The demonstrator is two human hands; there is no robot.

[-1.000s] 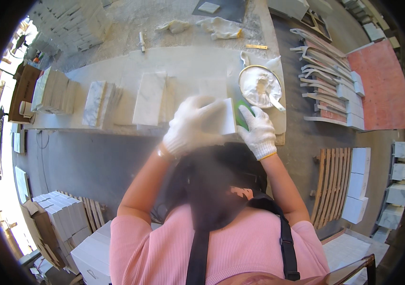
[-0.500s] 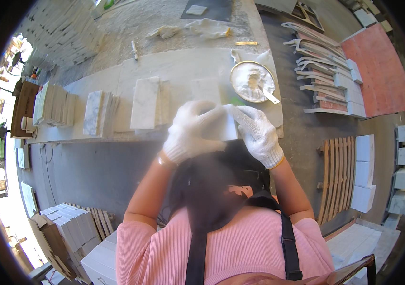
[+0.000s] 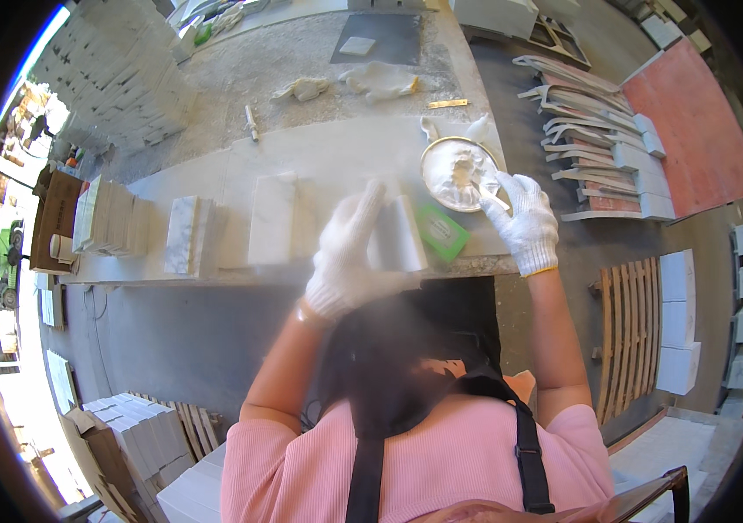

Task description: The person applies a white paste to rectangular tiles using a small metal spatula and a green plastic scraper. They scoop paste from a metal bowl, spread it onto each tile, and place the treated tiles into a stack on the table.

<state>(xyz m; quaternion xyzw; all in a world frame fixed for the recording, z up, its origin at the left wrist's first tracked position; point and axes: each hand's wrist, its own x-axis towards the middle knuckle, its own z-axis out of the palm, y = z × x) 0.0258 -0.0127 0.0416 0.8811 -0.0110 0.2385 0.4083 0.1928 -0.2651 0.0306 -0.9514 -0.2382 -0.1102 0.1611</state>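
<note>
My left hand (image 3: pixel 342 254), in a white knit glove, is open beside a white marble tile (image 3: pixel 409 234) near the table's front edge. Its thumb stretches out in front of the tile. My right hand (image 3: pixel 528 225), gloved alike, is at the right rim of a round bowl (image 3: pixel 428 181) of white paste. Its thumb and forefinger close at the pale handle of a spatula (image 3: pixel 482 190) standing in the paste; the handle's end is partly hidden by the fingers. Between my hands lies a flat green square thing (image 3: pixel 443 234) with a lighter patch.
Stacks of marble tiles (image 3: pixel 273 222) line the table (image 3: pixel 319 148) to the left. Farther back lie spare gloves (image 3: pixel 380 81), a pale marker-like stick (image 3: pixel 251 122) and a yellowish strip (image 3: pixel 447 104). A wooden pallet (image 3: pixel 628 336) stands on the floor at right.
My hands have parted. The right hand has moved right to the bowl and spatula, leaving the white tile. The left stays beside the tile, and the green square thing is now uncovered.
</note>
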